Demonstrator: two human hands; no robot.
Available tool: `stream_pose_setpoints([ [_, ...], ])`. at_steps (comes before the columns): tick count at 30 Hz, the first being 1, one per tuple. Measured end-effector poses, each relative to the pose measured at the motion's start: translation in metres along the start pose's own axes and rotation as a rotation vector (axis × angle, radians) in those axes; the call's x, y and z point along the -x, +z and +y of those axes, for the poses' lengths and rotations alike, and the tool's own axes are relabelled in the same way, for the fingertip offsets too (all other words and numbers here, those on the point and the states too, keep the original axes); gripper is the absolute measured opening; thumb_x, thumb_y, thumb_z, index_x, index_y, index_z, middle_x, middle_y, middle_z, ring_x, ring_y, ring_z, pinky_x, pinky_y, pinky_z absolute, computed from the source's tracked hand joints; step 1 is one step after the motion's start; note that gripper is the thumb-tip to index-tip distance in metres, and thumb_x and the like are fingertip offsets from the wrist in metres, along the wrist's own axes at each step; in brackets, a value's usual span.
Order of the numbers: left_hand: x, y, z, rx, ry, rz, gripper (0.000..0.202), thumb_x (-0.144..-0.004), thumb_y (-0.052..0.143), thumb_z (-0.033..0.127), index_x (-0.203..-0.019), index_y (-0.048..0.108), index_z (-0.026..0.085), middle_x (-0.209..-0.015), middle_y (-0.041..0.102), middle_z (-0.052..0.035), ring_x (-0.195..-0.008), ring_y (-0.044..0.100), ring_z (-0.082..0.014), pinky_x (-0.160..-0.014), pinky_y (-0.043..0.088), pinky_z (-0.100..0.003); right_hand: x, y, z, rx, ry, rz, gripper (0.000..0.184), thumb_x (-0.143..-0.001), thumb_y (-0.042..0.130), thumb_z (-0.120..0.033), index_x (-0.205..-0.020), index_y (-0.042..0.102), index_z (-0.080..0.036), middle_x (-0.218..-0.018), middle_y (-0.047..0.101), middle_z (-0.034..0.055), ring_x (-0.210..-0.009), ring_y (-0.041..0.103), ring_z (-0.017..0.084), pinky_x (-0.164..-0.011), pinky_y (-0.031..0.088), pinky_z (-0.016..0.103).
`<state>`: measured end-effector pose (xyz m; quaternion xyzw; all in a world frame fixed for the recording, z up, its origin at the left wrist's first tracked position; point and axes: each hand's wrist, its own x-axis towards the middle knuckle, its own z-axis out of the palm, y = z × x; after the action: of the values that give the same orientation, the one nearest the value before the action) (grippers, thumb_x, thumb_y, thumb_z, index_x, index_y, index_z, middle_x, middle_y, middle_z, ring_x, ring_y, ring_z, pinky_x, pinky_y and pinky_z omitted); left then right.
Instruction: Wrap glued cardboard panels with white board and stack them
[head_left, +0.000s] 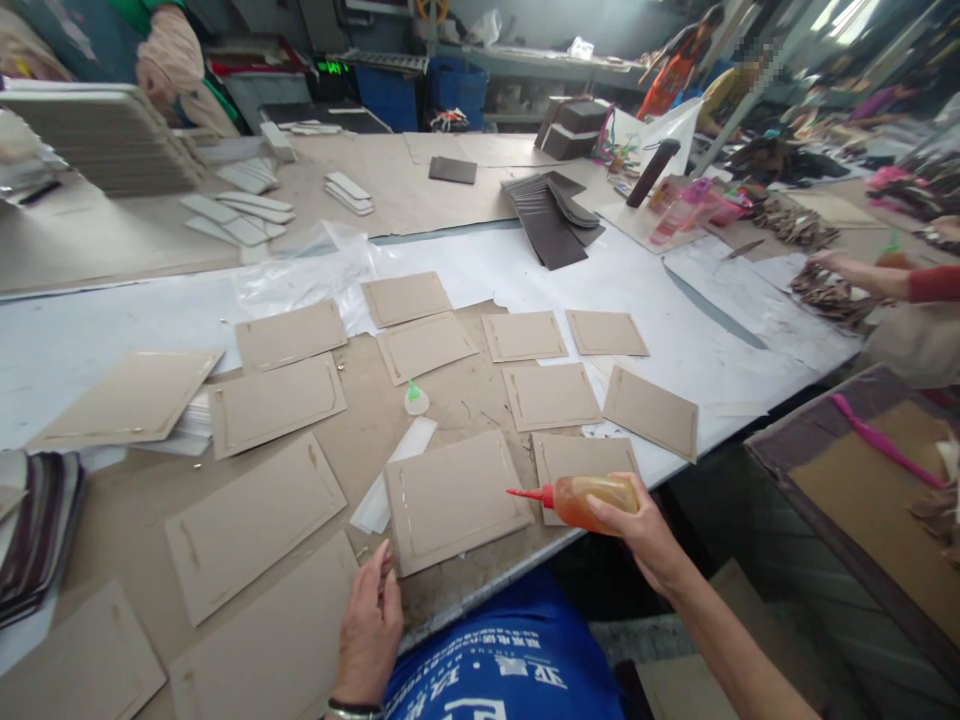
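My right hand [636, 525] is wrapped round a squeeze glue bottle [592, 500] with amber liquid and a red nozzle. The bottle lies nearly level, its tip pointing left over the right edge of a beige cardboard panel [454, 500]. A shiny line of glue runs along that panel's left side. By the panel's lower left corner is my left hand [373, 625], loosely bent with the fingers a little apart and holding nothing visible. Partly behind the bottle lies another beige panel [581, 455]. A white strip [394, 475] sticks out beside the nearest panel's left edge.
Several more glue-lined panels [255, 525] are spread over the table. A small white bottle with a green tip [415, 398] stands among them. Dark brown pieces [551, 215] lie farther back. Stacked boards [105, 135] stand at far left. A co-worker's hand [847, 270] is at right.
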<state>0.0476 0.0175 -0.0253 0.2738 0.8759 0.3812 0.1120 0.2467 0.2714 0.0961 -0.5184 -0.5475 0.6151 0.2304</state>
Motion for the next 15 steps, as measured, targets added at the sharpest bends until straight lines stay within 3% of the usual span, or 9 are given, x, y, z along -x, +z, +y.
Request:
stream_pose_setpoints([
  [4,-0.009,0.004,0.0,0.02,-0.053,-0.019,0.04,-0.079,0.036,0.03,-0.109,0.055,0.013,-0.106,0.058,-0.0131,-0.101,0.053,-0.0231,-0.093,0.042,-0.043,-0.002,0.041,0.018,-0.407,0.061,-0.113,0.036,-0.065,0.068,-0.033,-0.093,0.051,-0.019,-0.098,0.065,0.006,-0.095,0.059,0.022,-0.083,0.046,0.037],
  [8,-0.015,0.009,-0.003,0.027,-0.062,-0.061,0.042,-0.078,0.033,0.027,-0.109,0.056,0.011,-0.105,0.057,-0.0142,-0.102,0.051,-0.024,-0.094,0.039,-0.046,-0.016,0.073,0.048,-0.545,0.074,0.035,0.037,-0.06,0.072,-0.028,-0.09,0.051,-0.022,-0.088,0.066,-0.0004,-0.087,0.062,0.017,-0.078,0.049,0.032],
  [11,-0.015,0.011,-0.004,0.029,-0.067,-0.069,0.044,-0.078,0.032,0.027,-0.109,0.057,0.009,-0.104,0.058,-0.0148,-0.101,0.051,-0.0244,-0.094,0.039,-0.046,-0.023,0.079,0.065,-0.6,0.084,0.066,0.038,-0.06,0.072,-0.029,-0.092,0.054,-0.02,-0.088,0.065,-0.0003,-0.083,0.062,0.016,-0.075,0.05,0.03],
  [15,-0.017,0.005,0.002,0.068,-0.078,-0.047,0.043,-0.077,0.036,0.033,-0.104,0.06,0.01,-0.103,0.058,-0.0144,-0.1,0.051,-0.0245,-0.093,0.039,-0.046,-0.021,0.077,0.067,-0.649,0.105,0.037,0.038,-0.062,0.07,-0.031,-0.096,0.058,-0.019,-0.093,0.065,0.0024,-0.089,0.061,0.019,-0.079,0.05,0.032],
])
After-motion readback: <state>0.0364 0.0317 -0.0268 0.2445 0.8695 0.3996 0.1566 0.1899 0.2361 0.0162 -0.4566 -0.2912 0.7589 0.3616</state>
